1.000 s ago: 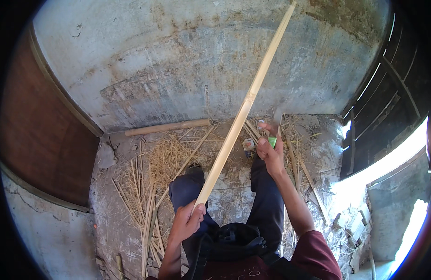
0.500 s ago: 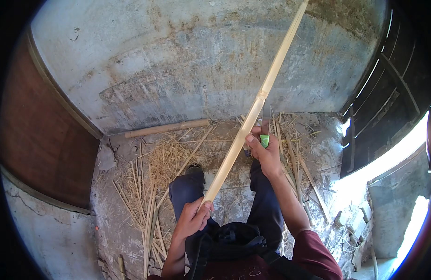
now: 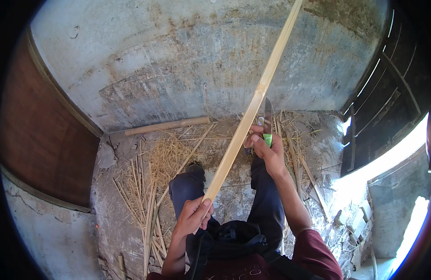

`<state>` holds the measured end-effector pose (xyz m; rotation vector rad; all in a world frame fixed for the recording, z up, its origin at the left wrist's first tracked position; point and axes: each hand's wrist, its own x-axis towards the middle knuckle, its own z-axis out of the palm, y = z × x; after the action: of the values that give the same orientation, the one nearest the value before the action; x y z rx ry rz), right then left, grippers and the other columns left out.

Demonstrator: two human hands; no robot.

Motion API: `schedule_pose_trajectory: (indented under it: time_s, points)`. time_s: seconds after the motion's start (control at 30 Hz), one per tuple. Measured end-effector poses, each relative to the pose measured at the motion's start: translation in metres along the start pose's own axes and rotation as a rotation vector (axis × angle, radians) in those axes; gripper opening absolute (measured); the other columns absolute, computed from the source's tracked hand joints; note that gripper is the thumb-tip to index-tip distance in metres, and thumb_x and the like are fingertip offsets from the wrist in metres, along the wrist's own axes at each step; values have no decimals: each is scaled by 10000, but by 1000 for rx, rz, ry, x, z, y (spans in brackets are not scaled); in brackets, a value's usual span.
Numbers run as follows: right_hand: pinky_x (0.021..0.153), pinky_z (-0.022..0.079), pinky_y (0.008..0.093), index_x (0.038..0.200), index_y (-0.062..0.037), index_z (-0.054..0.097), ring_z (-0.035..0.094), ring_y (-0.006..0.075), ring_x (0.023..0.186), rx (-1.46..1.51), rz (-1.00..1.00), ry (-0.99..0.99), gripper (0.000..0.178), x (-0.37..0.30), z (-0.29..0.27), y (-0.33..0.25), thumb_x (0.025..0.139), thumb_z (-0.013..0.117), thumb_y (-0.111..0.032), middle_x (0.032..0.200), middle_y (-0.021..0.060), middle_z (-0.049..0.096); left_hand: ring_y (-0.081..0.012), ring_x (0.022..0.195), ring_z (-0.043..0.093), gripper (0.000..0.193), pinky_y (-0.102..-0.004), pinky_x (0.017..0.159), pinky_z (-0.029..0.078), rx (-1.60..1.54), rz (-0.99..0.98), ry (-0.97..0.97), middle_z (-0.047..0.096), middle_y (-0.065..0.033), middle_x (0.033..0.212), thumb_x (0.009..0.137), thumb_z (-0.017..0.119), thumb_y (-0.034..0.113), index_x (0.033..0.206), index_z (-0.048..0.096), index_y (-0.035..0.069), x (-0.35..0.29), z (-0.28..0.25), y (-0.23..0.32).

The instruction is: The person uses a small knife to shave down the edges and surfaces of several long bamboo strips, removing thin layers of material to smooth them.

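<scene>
A long, pale split bamboo strip slants from my lap up to the top edge, with a node partway along it. My left hand is closed round its lower end. In my right hand is a knife with a green handle, its dark blade pointing up and away from me. The blade stands just right of the strip, apart from it. My right thumb and fingertips are close to the strip's right edge; whether they touch it I cannot tell.
Straw-like shavings and thin bamboo strips litter the floor on the left. More sticks lie on the right. A bamboo pole rests along the stained wall. A brown door panel stands left, rubble lower right.
My right hand has shifted slightly right and down, and the knife blade now shows more fully beside the strip. The strip's upper end has swung a little left. My left hand keeps its grip.
</scene>
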<state>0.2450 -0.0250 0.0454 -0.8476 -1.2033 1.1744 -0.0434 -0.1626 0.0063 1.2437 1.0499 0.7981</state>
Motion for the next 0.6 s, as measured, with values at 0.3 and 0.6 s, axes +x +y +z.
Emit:
schedule_pose_trajectory:
  time_s: [0.3, 0.6]
  points:
    - [628, 505, 360, 1275, -41, 729, 662, 269, 693, -633, -414, -118, 447, -23, -1, 15, 851, 618, 50, 813, 133, 684, -70, 500, 506, 275, -265, 472, 392, 224, 196, 22, 548, 5, 629, 1037, 732, 201, 869, 602, 26, 8, 9, 26]
    - [634, 555, 453, 990, -64, 630, 691, 365, 755, -929, -573, -177, 290, -41, 23, 13, 720, 696, 22, 904, 109, 631, -64, 575, 565, 256, -293, 524, 427, 323, 267, 142, 642, -44, 667, 1001, 793, 192, 1078, 692, -30, 14, 22, 42]
